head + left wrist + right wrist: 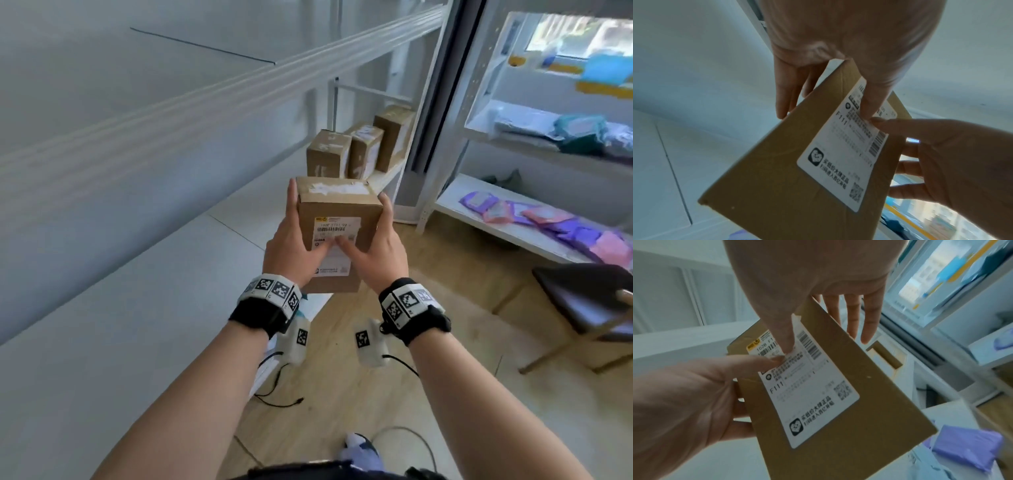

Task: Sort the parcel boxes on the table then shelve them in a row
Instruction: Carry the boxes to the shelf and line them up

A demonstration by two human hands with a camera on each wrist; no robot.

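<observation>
So, progress check, using the shelf as the anchor. Going left to right: the left stretch of that shelf board is bare white. Then comes the left hand, fingers laid straight along the left side of the box with the thumb pressed onto its shipping label. The box itself is up in the air, held just in front of the shelf's right part, label facing the person. The right hand mirrors it on the other side, fingers flat along the right face, thumb on the label too, the two thumbs almost meeting. So it's a squeeze between both palms, not a curled grab.

Just behind the held box, three boxes already stand on the shelf in a line running toward the right end post, close against one another.

My read: shelving is well under way, three in and a fourth about to go at the near end of the line. The table isn't in any view, so I can't tell how many parcels are left.
</observation>
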